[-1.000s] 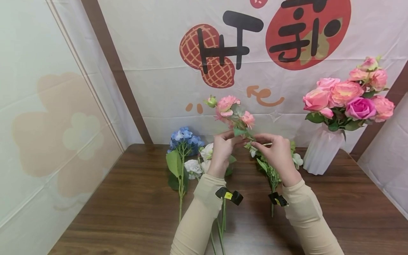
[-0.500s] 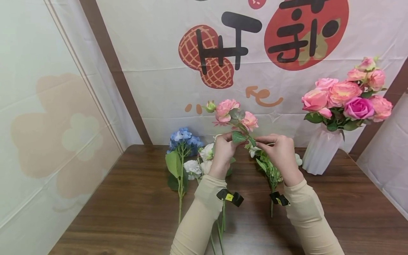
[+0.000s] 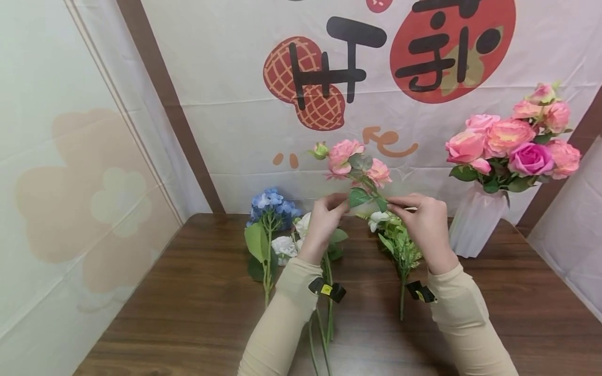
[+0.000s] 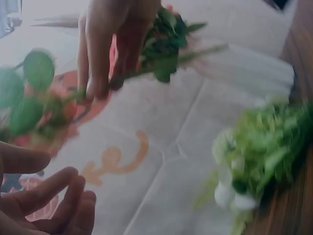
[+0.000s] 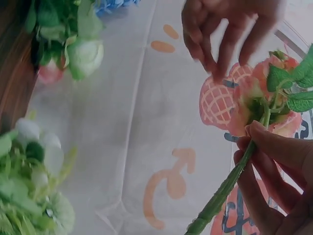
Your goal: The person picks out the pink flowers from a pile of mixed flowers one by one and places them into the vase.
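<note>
A pink flower stem (image 3: 345, 156) with two blooms, a green bud and leaves is held up over the back of the table. My right hand (image 3: 425, 227) pinches its green stem (image 5: 227, 186) between thumb and fingers below the blooms. Beside the lower leaf (image 3: 359, 197) is my left hand (image 3: 324, 224), its fingers apart from the stem in both wrist views. In the left wrist view, the left hand's fingers (image 4: 66, 196) are loosely bent with nothing between them.
A white vase (image 3: 477, 222) with pink roses and one magenta rose (image 3: 531, 159) stands at the back right. On the wooden table (image 3: 188, 308) lie a blue hydrangea (image 3: 273, 206), white flowers (image 3: 284, 246) and a green bunch (image 3: 400, 245). A printed cloth (image 3: 226, 130) hangs behind.
The pink flower stem and my right hand have moved right. My left hand has come off the stem and drawn slightly left.
</note>
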`<action>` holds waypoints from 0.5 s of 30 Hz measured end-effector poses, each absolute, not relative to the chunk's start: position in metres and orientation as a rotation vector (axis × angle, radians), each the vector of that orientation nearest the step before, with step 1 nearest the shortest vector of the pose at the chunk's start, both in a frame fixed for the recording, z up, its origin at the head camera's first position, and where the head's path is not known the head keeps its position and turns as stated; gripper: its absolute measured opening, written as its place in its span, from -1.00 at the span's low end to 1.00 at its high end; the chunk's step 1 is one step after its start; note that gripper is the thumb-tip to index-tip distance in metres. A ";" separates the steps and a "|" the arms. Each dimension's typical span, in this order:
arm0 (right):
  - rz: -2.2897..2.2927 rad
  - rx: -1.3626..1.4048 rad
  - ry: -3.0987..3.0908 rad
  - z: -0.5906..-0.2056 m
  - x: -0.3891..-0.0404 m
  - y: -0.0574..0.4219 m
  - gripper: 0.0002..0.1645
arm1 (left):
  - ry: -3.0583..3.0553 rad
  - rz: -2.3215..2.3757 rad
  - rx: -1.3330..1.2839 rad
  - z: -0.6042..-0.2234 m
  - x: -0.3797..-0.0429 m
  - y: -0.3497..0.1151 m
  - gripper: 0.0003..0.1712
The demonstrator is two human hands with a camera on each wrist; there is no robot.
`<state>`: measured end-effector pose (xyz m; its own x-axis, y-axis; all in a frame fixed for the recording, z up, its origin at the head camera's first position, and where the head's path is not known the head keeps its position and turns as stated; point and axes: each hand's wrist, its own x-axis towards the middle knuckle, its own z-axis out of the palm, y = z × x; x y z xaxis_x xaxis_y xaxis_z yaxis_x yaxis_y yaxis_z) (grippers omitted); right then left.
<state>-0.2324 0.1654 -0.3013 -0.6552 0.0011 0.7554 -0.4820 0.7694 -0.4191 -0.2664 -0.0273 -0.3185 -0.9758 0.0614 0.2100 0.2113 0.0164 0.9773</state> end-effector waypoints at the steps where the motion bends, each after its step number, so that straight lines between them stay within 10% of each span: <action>1: 0.772 0.357 -2.160 -0.301 -0.233 0.168 -0.88 | -2.171 -2.085 -0.289 -0.320 -0.267 -0.031 -0.71; 15: 0.629 0.326 -2.042 -0.278 -0.236 0.203 -0.85 | -2.341 -1.858 -0.210 -0.342 -0.271 -0.084 -0.72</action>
